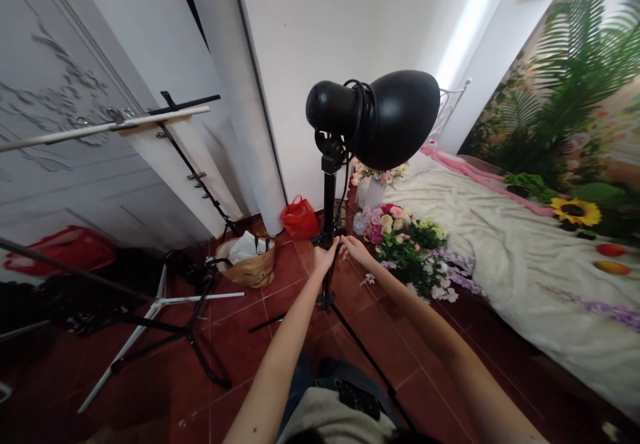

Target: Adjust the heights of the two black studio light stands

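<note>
A black lamp head [400,121] with a cable wound round its neck tops a black tripod stand [329,204], which rises upright in front of me. My left hand [326,255] is wrapped round the stand's pole just below a clamp. Close on its right, my right hand [354,249] has its fingers pinched together beside the pole; at their tips is perhaps the thin black cable, too small to make out. The stand's legs spread over the red tiles.
Flowers [395,231] stand right of the stand, by a bed with a cream cover [465,211]. Left are a red bag [300,219], a woven basket [255,265], a white-legged stand [159,303] and a backdrop bar [65,136].
</note>
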### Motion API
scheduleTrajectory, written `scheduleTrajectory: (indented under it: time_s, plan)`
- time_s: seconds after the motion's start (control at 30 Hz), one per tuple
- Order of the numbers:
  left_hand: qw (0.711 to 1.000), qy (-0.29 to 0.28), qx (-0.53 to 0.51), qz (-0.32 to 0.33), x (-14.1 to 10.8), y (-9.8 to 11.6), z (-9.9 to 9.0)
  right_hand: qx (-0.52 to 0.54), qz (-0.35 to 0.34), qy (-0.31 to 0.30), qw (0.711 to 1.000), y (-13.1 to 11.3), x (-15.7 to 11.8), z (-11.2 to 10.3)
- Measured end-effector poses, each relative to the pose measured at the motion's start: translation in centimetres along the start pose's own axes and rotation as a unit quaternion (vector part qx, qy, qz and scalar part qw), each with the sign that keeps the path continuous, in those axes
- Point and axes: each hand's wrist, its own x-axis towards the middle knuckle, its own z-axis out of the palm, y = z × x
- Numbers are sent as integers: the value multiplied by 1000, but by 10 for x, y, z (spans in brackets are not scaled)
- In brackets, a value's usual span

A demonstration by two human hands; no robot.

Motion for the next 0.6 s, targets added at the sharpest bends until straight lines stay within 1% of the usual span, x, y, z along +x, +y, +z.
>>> scheduleTrajectory:
  time_s: [0.07,0.13,0.17,0.23,0.3,0.4,0.5,0.6]
  plan:
    - [1000,-15,10,15,1,-3,-2,-13,48,13,999,6,-3,-4]
    - [999,-26,18,25,1,-6,-5,-15,82,36,996,9,-5,-5]
    - [999,-36,24,32,1,-8,-6,-13,89,50,995,9,-5,-5]
    - [997,-54,36,46,-1,-12,-10,3,79,70,994,6,-6,-2]
    - [996,-58,39,54,-3,-17,-13,38,42,69,996,0,-5,2]
    - [997,-48,26,61,-6,-24,-16,65,-42,60,995,-10,-4,7]
    - [997,-51,9,60,-7,-27,-19,14,-129,62,990,-15,-8,10]
    - [998,-42,-1,49,-6,-27,-20,-75,-212,45,973,-14,-18,15]
